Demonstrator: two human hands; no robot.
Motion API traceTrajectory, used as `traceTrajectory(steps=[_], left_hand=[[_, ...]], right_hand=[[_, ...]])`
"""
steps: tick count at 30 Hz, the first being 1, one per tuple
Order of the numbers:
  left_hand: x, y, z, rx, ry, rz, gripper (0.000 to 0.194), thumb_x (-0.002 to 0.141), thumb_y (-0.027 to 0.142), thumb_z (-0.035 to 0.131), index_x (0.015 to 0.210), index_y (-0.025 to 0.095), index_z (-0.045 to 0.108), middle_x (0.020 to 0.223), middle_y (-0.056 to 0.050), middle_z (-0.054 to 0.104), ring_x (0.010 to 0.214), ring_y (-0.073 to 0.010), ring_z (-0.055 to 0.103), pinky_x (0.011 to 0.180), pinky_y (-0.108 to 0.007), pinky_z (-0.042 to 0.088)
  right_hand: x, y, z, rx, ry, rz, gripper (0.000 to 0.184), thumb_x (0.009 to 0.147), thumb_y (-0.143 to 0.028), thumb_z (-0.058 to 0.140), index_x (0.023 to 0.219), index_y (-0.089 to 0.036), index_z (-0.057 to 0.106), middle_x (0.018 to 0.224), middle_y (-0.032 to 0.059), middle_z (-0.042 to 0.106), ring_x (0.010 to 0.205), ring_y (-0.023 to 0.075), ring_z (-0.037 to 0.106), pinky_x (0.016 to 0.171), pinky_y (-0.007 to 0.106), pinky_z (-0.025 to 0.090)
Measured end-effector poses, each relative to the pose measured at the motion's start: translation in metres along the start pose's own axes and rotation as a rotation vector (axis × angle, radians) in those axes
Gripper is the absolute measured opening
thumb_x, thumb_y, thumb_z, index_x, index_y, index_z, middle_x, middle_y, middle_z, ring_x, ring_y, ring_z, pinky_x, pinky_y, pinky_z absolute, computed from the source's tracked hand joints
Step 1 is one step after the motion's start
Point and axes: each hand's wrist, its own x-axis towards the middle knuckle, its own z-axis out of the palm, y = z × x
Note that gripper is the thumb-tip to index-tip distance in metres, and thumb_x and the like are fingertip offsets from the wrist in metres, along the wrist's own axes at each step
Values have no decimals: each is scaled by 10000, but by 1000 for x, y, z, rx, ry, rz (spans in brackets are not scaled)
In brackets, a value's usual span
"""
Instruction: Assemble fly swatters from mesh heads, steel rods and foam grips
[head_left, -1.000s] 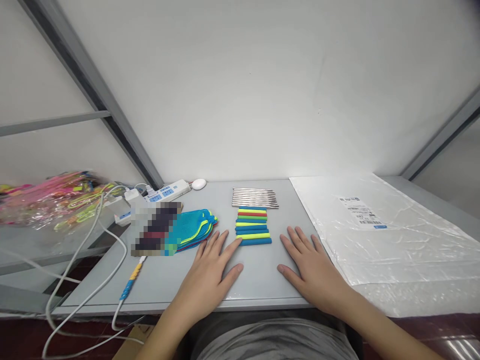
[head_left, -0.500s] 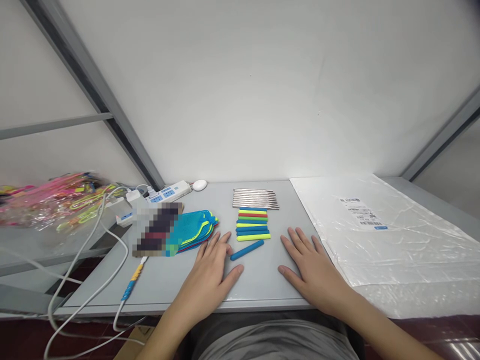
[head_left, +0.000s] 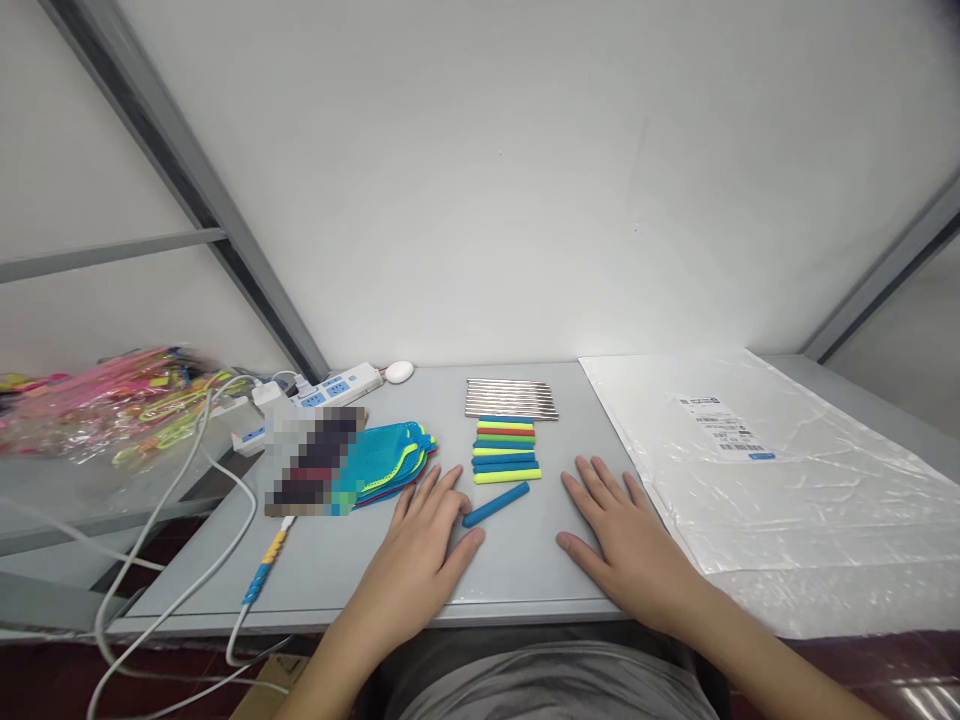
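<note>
My left hand (head_left: 424, 545) rests on the grey tabletop, fingers stretched out. Its bent index finger is at the near end of a single blue stick (head_left: 495, 504), which lies slanted; whether they touch I cannot tell. To the right, my right hand (head_left: 619, 535) lies flat with its fingers spread, holding nothing. Beyond the slanted stick, several blue, yellow, green and red sticks lie side by side, among them a yellow stick (head_left: 508, 476) nearest me. Behind them is a row of shiny metal rods (head_left: 510, 398). Blue mesh pieces with yellow edging (head_left: 386, 460) are stacked left of my left hand.
A white plastic mailer (head_left: 720, 500) with a label covers the table's right side. At the left are a power strip (head_left: 337, 388), a round white object (head_left: 399, 372), a pixelated item (head_left: 319, 460), white cables (head_left: 202, 480) and plastic bags of colourful cords (head_left: 127, 400).
The slanted blue stick has shifted very slightly to the right beside my left index finger. My left thumb has moved a little; my right hand has stayed in place.
</note>
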Motion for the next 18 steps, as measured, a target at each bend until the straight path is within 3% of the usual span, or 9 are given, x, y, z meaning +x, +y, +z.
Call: traceTrajectory(steps=[18], left_hand=[[0, -3, 0, -18, -21, 11, 212, 1010, 363, 371, 1019, 251, 551, 1562, -26, 359, 1479, -255, 214, 1160, -557, 251]], right_hand=[[-2, 1, 0, 3, 4, -12, 702, 972, -630, 244, 1549, -229, 252, 1621, 74, 127, 1494, 293, 74, 1184, 566, 139]])
